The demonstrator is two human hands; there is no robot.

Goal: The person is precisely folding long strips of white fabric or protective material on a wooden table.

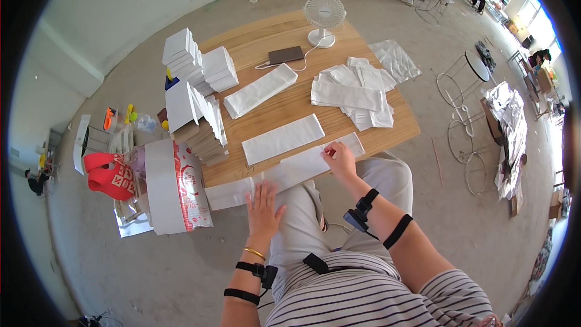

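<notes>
A long white strip (304,165), seemingly paper or thin film, lies along the table's near edge. My left hand (264,209) rests on its left part with the fingers stretched out; the fingertips are a little blurred. Near the strip's right end, my right hand (341,160) is closed in a pinch on it. Just beyond the strip lies a flat white folded piece (283,138). Farther back is a thicker white folded bundle (260,91). A loose heap of white folded pieces (357,92) is spread over the table's right side.
White box stacks (219,68) stand on the wooden table's (266,39) left. A small white fan (324,15) and a dark power bank (285,54) sit at the back. Left of the table are a red bag (109,175) and a red-and-white package (192,188). Stools (476,66) stand at right.
</notes>
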